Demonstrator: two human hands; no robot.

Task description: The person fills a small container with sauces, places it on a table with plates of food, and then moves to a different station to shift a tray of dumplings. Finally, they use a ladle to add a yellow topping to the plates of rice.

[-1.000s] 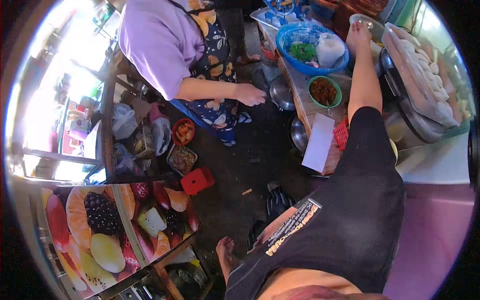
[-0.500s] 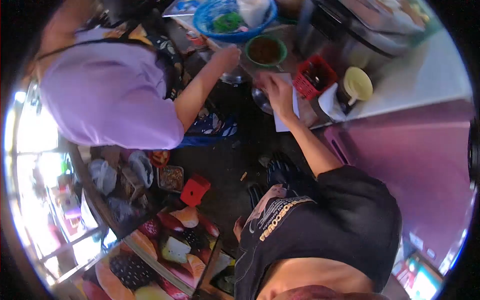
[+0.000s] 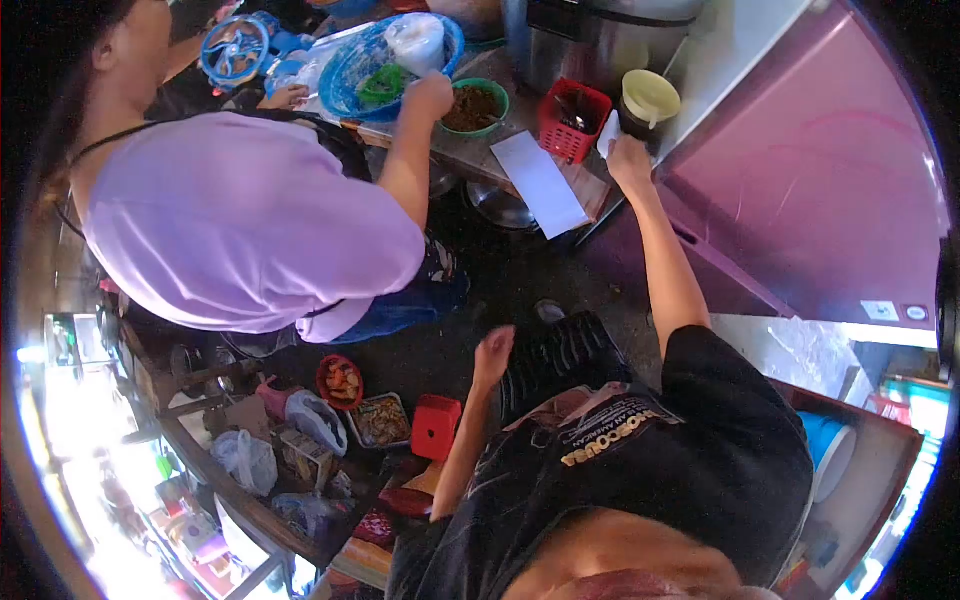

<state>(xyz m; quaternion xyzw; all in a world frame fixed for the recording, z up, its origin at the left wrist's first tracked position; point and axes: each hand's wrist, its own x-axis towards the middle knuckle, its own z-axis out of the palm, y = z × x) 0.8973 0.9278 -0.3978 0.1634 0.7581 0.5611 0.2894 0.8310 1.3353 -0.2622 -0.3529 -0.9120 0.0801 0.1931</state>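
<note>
My right hand [image 3: 629,163] is closed on a small white folded piece [image 3: 608,133], at the table corner between a red plastic basket [image 3: 575,143] and a cream-coloured bowl [image 3: 651,97]. I cannot make out whether the piece is paper or cloth. A flat white sheet [image 3: 541,184] lies at the table edge, to the left of that hand. My left hand [image 3: 494,356] hangs low over the floor, its fingers curled with nothing visible in them. Dark utensils [image 3: 577,110] stand in the red basket.
A person in a lavender shirt [image 3: 240,220] stands on the left, one hand [image 3: 429,97] between a blue basin [image 3: 342,85] and a green bowl of brown food [image 3: 474,107]. A large metal pot [image 3: 600,45] stands behind. Containers of food [image 3: 381,420] sit low at left.
My right hand has moved right, from the white sheet to the small white piece beside the cream bowl. My left hand has come into view. The view has shifted.
</note>
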